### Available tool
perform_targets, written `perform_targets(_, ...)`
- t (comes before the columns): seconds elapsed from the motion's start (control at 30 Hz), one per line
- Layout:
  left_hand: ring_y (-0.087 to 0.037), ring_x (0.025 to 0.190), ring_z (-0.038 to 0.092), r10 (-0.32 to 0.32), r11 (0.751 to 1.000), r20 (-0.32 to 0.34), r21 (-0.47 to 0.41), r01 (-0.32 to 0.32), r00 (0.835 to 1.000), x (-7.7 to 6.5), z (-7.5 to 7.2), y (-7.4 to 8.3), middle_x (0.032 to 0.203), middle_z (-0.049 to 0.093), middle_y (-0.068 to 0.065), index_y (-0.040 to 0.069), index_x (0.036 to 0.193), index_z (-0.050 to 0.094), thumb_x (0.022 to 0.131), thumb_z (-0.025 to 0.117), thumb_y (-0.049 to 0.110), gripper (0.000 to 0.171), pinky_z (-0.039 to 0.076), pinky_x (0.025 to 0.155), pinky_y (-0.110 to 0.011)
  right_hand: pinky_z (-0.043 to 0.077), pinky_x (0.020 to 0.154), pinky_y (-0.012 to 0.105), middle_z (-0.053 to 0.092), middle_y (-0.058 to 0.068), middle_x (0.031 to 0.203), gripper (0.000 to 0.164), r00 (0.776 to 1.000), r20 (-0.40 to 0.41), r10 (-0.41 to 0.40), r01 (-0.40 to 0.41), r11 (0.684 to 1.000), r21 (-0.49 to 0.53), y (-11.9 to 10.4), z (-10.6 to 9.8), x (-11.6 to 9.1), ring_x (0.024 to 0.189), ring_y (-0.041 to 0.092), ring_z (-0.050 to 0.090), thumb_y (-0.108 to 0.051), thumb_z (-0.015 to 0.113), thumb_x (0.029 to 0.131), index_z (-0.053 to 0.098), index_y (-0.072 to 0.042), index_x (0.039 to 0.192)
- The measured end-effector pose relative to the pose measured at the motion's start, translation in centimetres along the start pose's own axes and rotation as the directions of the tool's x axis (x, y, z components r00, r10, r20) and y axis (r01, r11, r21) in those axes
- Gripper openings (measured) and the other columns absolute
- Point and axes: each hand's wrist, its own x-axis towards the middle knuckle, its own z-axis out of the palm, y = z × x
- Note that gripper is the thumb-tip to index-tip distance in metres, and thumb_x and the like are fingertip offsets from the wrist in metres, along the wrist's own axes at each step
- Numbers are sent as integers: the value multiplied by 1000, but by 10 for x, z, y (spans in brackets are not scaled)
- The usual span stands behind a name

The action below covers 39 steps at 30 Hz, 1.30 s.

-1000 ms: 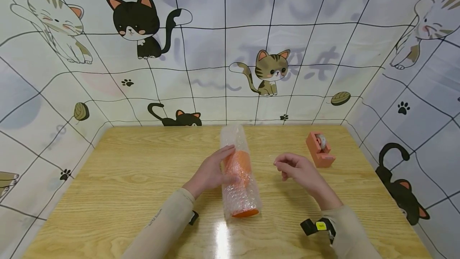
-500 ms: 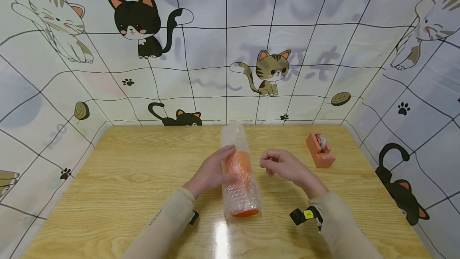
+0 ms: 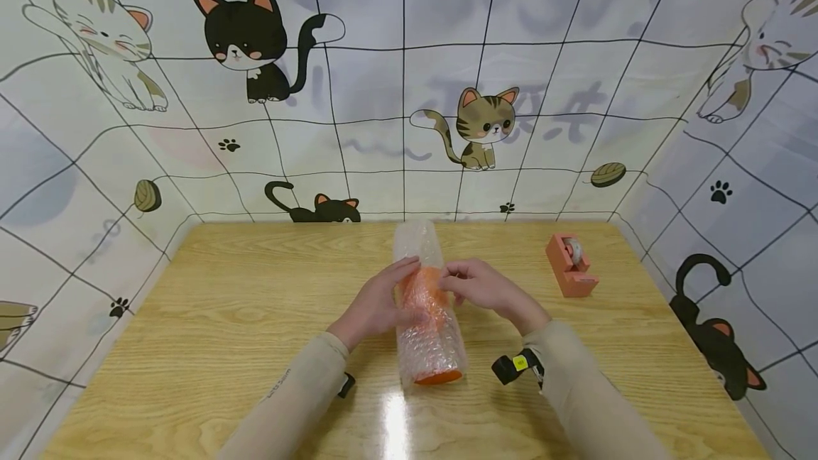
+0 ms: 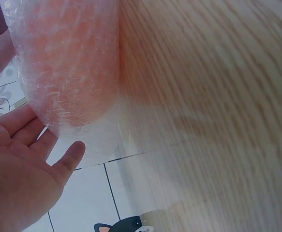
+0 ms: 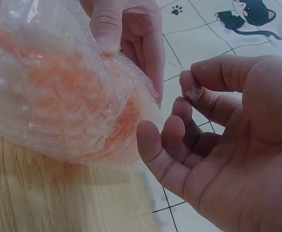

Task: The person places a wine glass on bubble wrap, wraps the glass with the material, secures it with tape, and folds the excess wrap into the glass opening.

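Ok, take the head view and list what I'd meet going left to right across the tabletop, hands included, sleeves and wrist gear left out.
Left hand → bubble-wrapped orange bundle → right hand → pink tape dispenser.

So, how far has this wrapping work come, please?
Already done, it seems: bubble wrap surrounds the orange cylinder. In hand: the left hand rests on the wrap; the right hand pinches what looks like clear tape close to it. Probably left: sticking down this tape, not yet on the wrap; maybe more from the tape dispenser.
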Motion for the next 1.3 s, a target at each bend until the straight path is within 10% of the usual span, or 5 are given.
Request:
perform_targets(0.6, -25, 154, 31, 7, 1000, -7, 12, -7, 1000, 0, 0, 3, 166, 36, 5, 16, 157, 46, 80, 91, 33, 91, 31, 122, -50, 40, 59, 27, 48, -1, 69, 22, 999, 36, 28, -26, 998, -57, -3, 9, 23, 63, 16, 45, -13, 54, 100, 55, -11, 78)
perform_targets(1.3, -25, 153, 32, -8, 1000, -9, -5, 8, 1000, 1, 1, 3, 165, 38, 4, 18, 157, 46, 79, 92, 30, 91, 31, 123, -48, 41, 55, 26, 49, -2, 67, 22, 994, -2, 108, -107, 979, -171, -5, 13, 33, 60, 13, 46, -15, 55, 97, 56, -12, 75)
